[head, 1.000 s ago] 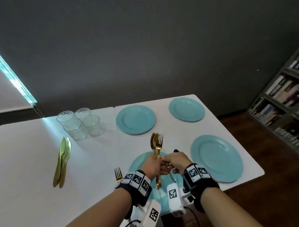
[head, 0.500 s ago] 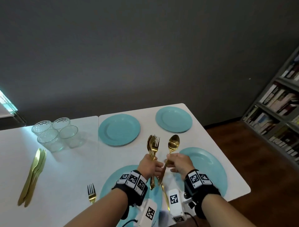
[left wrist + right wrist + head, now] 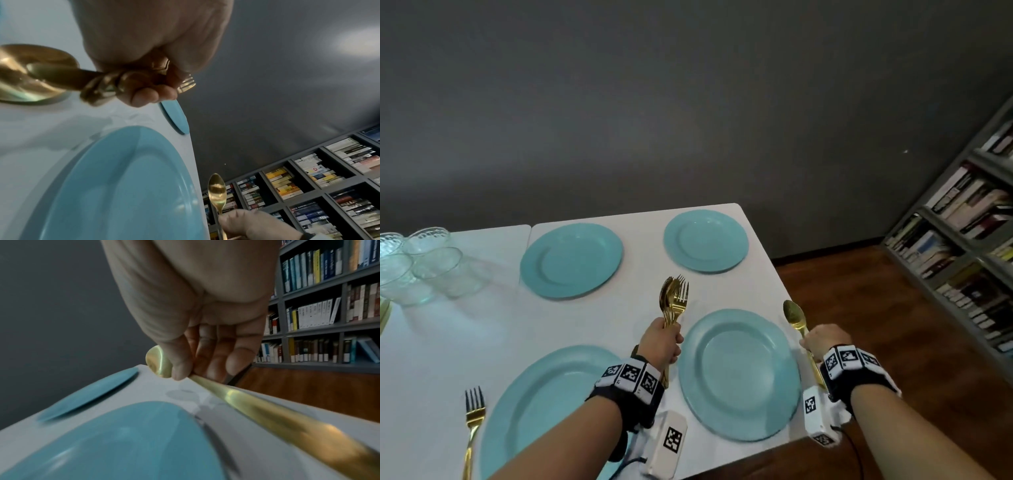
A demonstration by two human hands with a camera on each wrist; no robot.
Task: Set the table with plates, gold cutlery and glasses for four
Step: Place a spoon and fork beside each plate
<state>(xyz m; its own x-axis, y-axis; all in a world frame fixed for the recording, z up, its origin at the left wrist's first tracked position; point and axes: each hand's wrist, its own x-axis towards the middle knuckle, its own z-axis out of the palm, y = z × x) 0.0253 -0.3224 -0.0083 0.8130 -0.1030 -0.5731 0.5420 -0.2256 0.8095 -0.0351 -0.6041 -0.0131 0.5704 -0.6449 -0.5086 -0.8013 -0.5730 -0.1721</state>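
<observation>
Several teal plates lie on the white table [image 3: 493, 329]. My left hand [image 3: 662, 344] grips a bundle of gold forks and spoons [image 3: 675, 301] upright, just left of the near right plate [image 3: 738, 371]. In the left wrist view the bundle [image 3: 107, 84] sits in that hand's curled fingers [image 3: 148, 95]. My right hand [image 3: 822, 341] pinches a single gold spoon [image 3: 795, 315] by its handle, low over the table at that plate's right rim. The right wrist view shows the spoon [image 3: 257, 405] between thumb and fingers [image 3: 180, 369], above the table beside the plate [image 3: 131, 443].
A gold fork [image 3: 473, 416] lies left of the nearest plate [image 3: 537, 404]. Several clear glasses [image 3: 424, 263] stand at the far left. Two more plates [image 3: 571, 260] [image 3: 705, 240] sit at the back. The table's right edge, a wood floor [image 3: 893, 308] and a bookshelf [image 3: 969, 246] lie close on the right.
My right hand drew one spoon out of the bundle and carried it right, down past the near right plate's rim. My left hand kept the rest and shifted little.
</observation>
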